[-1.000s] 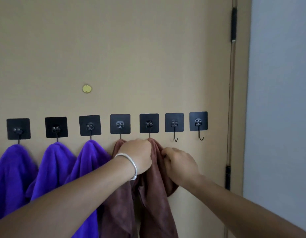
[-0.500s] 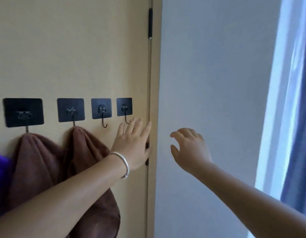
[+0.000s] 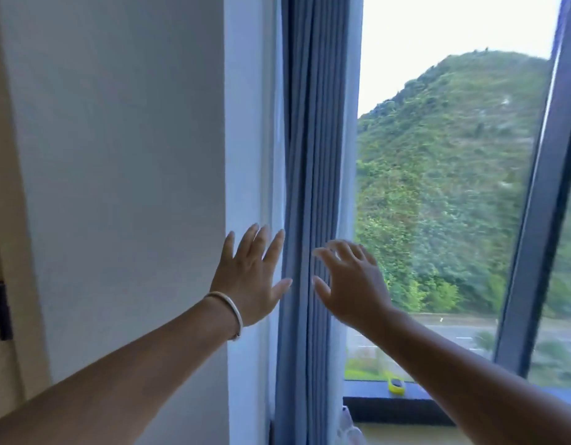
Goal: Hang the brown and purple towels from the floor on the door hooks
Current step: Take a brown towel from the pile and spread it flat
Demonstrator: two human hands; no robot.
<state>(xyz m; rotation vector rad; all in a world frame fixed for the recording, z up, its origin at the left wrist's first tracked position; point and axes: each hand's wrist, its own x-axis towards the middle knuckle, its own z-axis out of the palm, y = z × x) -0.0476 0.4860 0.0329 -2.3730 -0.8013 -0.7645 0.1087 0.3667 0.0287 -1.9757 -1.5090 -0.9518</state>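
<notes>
1. Head view: left hand [image 3: 250, 277] and right hand [image 3: 349, 281] are both raised with fingers spread, holding nothing, side by side but apart.
2. No towel, hook or floor in view; where the towels are cannot be told from here.
3. Judged step: between towels. The next move calls for looking down to the floor and finding a towel.
4. Room: pale wall [image 3: 123, 175] left, blue curtain [image 3: 309, 155] centre, window [image 3: 454, 187] right with a green hillside beyond, small yellow object [image 3: 397, 385] on the dark sill [image 3: 374, 402], door edge [image 3: 5, 252] far left.

A blue curtain [image 3: 309, 155] hangs left of the window [image 3: 454, 187]; a small yellow object [image 3: 396, 386] lies on the window's sill [image 3: 383, 401].
</notes>
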